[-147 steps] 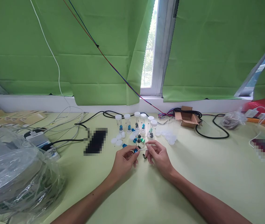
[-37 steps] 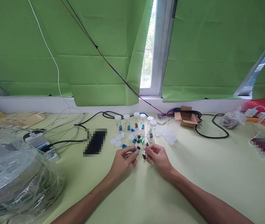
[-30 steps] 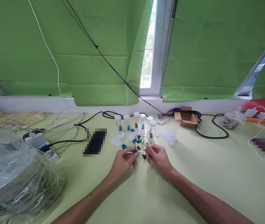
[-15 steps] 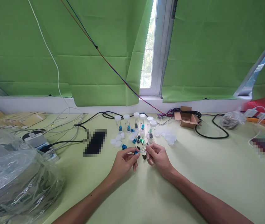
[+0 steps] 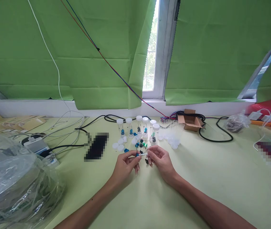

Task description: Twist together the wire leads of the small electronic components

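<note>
My left hand [image 5: 127, 163] is closed, pinching a small blue part [image 5: 137, 155] with a thin dark stem rising from it. A thin silvery rod [image 5: 143, 154] runs sideways from the blue part to my right hand [image 5: 159, 160], whose fingers are pinched at its other end. Fingertips hide how the rod and the blue part meet. Just beyond my hands lie a loose blue piece [image 5: 126, 150], a green piece [image 5: 145, 145] and several dark ones. A black piece [image 5: 146, 161] rests under my right fingertips. White-capped clear vials [image 5: 145, 128] stand upright behind, with blue or dark pieces inside.
White caps [image 5: 120, 148] lie left of the vials, and translucent cups [image 5: 174, 141] to their right. An open cardboard box [image 5: 190, 121] and black cable [image 5: 217, 140] sit at the back. A pixelated dark object [image 5: 96, 146] lies left; a plastic-wrapped bundle [image 5: 23, 184] fills the near left.
My right fingertips have moved slightly left, closer to the blue part, so less of the rod shows. Both hands keep their pinch. The whole view has shifted very slightly.
</note>
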`<state>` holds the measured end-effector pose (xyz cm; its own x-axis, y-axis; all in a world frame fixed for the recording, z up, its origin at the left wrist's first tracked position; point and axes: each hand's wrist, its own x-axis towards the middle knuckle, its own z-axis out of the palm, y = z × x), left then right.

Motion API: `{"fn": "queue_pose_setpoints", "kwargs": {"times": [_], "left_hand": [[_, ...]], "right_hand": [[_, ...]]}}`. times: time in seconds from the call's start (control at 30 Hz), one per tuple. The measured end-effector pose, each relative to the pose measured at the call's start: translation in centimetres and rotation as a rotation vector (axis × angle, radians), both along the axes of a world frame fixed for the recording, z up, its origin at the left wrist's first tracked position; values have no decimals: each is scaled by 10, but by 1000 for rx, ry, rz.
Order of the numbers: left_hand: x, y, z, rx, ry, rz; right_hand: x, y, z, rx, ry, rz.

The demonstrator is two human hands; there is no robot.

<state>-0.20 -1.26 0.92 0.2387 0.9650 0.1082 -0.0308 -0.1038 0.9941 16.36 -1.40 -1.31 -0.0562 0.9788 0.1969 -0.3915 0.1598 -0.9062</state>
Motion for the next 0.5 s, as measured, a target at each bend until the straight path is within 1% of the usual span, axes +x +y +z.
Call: {"fn": "queue_pose_setpoints", "kwargs": {"times": [0.1,0.23,0.5], "left_hand": [[-1,1,0,-18,-2,7],[-2,1,0,-22,-10,-5],[-2,1,-2,5,9,-17]], "right_hand": [[0,0,0,51,-33,-47],[1,1,1,73,-66,-71],[1,0,1,99,-85,-51]]}}
